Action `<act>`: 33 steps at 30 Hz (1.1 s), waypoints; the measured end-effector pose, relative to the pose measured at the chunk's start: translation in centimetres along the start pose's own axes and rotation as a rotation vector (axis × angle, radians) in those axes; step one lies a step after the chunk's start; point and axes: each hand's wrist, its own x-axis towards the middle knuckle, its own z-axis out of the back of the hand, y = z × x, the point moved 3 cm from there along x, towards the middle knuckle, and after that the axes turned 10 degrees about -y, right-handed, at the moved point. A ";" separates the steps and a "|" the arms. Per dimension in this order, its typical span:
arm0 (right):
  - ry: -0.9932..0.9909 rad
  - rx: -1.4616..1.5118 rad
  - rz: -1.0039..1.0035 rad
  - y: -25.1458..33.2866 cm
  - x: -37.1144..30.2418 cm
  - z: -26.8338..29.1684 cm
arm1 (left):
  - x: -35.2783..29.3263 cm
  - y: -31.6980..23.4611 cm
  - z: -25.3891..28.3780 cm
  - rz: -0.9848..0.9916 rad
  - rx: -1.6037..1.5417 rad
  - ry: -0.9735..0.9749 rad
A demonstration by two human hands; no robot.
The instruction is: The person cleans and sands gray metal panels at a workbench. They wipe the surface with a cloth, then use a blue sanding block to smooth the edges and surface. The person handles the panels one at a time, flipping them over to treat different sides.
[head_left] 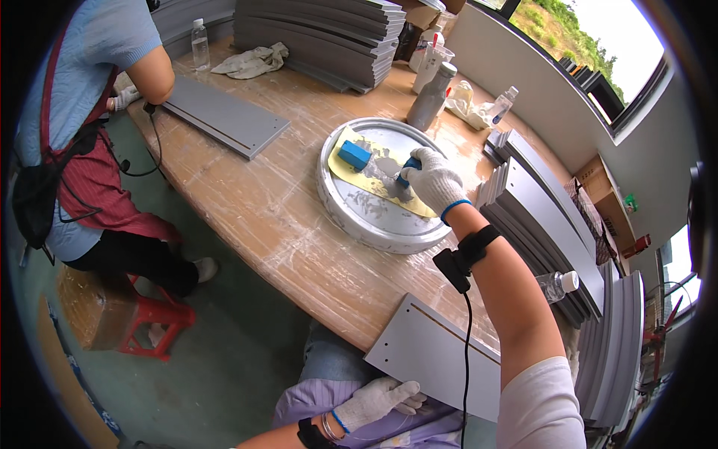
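Observation:
My right hand (435,182), in a white knit glove, grips a small blue block (408,172) and holds it against a yellow sheet (346,170) smeared with grey paste. That sheet lies on a round grey lid (374,224), with a second blue block (354,155) on its left part. Low in front of me, my left hand (374,402), also gloved, rests over my lap by the near edge of a grey panel (441,352). Its thumb is stretched out, apart from the fingers, and nothing shows in it. The panel has a narrow slot and small holes and overhangs the table edge.
A co-worker (90,135) stands at the left by another grey panel (224,116). Panels are stacked at the back (318,37) and the right (546,224). A grey bottle (432,97) stands behind the lid. A clear bottle (557,286) lies beside my right arm. A red stool (161,322) is on the floor.

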 end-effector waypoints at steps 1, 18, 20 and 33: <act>0.000 -0.001 0.005 0.0 0.0 0.1 | 0.0 0.0 0.0 0.001 -0.002 0.000; -0.163 0.134 -0.131 -2.0 -4.2 -0.3 | 0.4 0.6 0.3 -0.046 -0.004 0.005; -0.255 0.259 -0.145 -3.9 -3.6 -0.2 | 0.5 0.8 0.0 -0.048 -0.009 0.017; 0.278 1.911 -0.821 -6.6 -21.2 12.0 | 0.0 -0.4 -1.2 -0.128 0.068 -0.111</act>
